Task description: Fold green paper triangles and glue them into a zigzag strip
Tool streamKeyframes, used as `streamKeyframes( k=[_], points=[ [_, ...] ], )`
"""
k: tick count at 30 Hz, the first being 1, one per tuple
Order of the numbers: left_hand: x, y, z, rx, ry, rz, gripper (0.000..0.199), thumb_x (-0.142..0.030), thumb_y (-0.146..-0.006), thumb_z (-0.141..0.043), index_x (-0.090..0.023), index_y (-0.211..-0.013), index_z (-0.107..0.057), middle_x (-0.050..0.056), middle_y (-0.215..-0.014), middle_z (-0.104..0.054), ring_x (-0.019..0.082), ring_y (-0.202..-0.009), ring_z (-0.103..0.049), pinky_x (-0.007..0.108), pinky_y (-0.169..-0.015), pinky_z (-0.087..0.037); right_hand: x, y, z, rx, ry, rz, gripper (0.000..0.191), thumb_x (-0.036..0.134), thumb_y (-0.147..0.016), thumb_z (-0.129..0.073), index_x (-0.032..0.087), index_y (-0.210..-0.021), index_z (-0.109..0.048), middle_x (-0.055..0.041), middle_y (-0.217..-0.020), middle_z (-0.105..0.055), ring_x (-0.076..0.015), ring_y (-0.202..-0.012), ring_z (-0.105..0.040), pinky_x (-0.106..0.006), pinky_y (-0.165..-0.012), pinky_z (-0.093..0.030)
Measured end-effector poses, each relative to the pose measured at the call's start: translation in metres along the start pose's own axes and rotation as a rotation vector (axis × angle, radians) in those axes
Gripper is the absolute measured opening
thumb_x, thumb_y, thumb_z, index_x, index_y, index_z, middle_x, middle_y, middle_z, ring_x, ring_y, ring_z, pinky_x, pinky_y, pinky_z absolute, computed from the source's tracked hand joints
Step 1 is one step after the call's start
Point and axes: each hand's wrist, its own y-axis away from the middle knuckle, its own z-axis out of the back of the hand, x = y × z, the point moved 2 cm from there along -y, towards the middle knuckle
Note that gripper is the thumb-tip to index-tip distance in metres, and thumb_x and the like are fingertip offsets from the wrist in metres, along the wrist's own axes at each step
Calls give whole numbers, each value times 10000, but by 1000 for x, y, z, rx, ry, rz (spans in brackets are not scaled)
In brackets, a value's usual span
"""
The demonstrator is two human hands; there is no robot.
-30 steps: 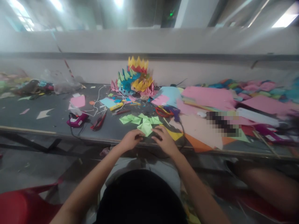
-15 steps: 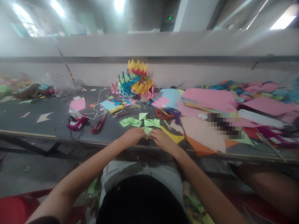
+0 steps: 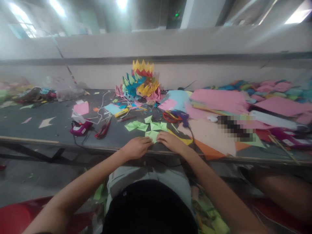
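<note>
A light green paper square (image 3: 152, 135), creased, lies at the table's front edge between my hands. My left hand (image 3: 137, 147) has its closed fingers on the paper's lower left side. On the opposite side my right hand (image 3: 170, 142) grips the right edge with bent fingers; both thumbs are hidden. Just beyond, several folded light green paper pieces (image 3: 133, 125) form a loose cluster. Farther back stands a colourful pile of pointed folded-paper rings (image 3: 142, 83) in yellow, red, blue, green and pink.
Red-handled pliers (image 3: 103, 128) and a purple device (image 3: 80, 128) with a cord lie to the left. A yellow cutter (image 3: 121, 112) is behind the green pieces. Orange-handled scissors (image 3: 170, 117), a dark blue glue gun (image 3: 184, 119) and large pink sheets (image 3: 219, 100) occupy the right. Another person's limb (image 3: 280, 188) shows at lower right.
The green paper between my hands shows more of its surface and looks more spread out. My left hand has moved slightly down and left; my right hand has shifted a little.
</note>
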Motion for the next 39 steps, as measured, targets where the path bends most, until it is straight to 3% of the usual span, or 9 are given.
streamKeyframes(
  k=[3, 10, 17, 22, 26, 30, 34, 37, 39],
  points=[
    [-5, 8, 0, 14, 28, 12, 433, -221, -858, -409, -186, -1288, -442, 98, -1350, -463, 220, -1279, -380, 391, -1037, -333, -1, -5, 2, 12, -7, -42, 190, 201, -873, -456, 188, -832, -641, -57, -864, -605, -167, -842, -547, -308, -798, -433],
    [-6, 9, -3, 24, 48, 18, 514, -286, -845, -419, -135, -1334, -374, 133, -1382, -412, 260, -1305, -330, 419, -1064, -280, 0, -15, 2, 39, 23, -83, 166, 202, -854, -482, 184, -849, -647, -57, -893, -608, -167, -862, -559, -308, -808, -435],
    [-9, 8, -9, 23, 16, 68, 508, -326, -838, -427, -177, -1322, -380, 103, -1375, -423, 252, -1294, -346, 407, -1055, -285, 12, -7, -5, -84, 199, -44, 196, 197, -865, -472, 177, -835, -665, -79, -912, -617, -191, -893, -555, -340, -840, -445],
    [-19, 1, -11, -4, -95, 120, 424, -345, -841, -448, -163, -1223, -463, 127, -1314, -473, 283, -1245, -402, 423, -1000, -338, 26, 10, -16, -139, 349, -53, 268, 159, -880, -406, 155, -978, -656, -120, -981, -648, -218, -945, -575, -383, -875, -452],
    [-20, -1, -12, 1, -122, 133, 397, -390, -835, -479, -176, -1169, -501, 112, -1297, -492, 272, -1230, -417, 402, -977, -358, 27, 22, -25, -219, 366, -70, 290, 229, -896, -408, 173, -1067, -635, -107, -1092, -632, -219, -1039, -559, -389, -911, -454],
    [-18, 5, -14, -1, -77, 144, 524, -486, -837, -455, -183, -1265, -440, 99, -1336, -465, 252, -1283, -358, 398, -1036, -297, 22, 27, -31, -200, 406, -30, 337, 239, -902, -394, 126, -1140, -605, -131, -1183, -594, -235, -1096, -534, -400, -945, -430],
    [-18, 11, -16, -6, -30, 151, 616, -518, -816, -470, -184, -1327, -384, 103, -1388, -408, 259, -1314, -309, 413, -1072, -243, 19, 27, -29, -166, 402, -15, 350, 260, -900, -408, 161, -1184, -587, -125, -1201, -580, -235, -1088, -530, -409, -932, -431],
    [-15, 11, -10, -13, 61, 135, 574, -490, -815, -492, -187, -1298, -423, 104, -1355, -452, 256, -1293, -346, 418, -1056, -263, 21, 26, -25, -144, 383, -34, 341, 282, -901, -412, 183, -1167, -603, -122, -1188, -582, -239, -1078, -529, -420, -912, -436],
    [-8, 6, -3, -48, 169, 169, 462, -452, -845, -468, -190, -1225, -491, 96, -1256, -544, 224, -1203, -456, 376, -1005, -334, 23, 25, -23, -130, 375, -52, 342, 294, -903, -411, 188, -1161, -608, -124, -1201, -571, -246, -1085, -525, -428, -908, -434]
  ],
)
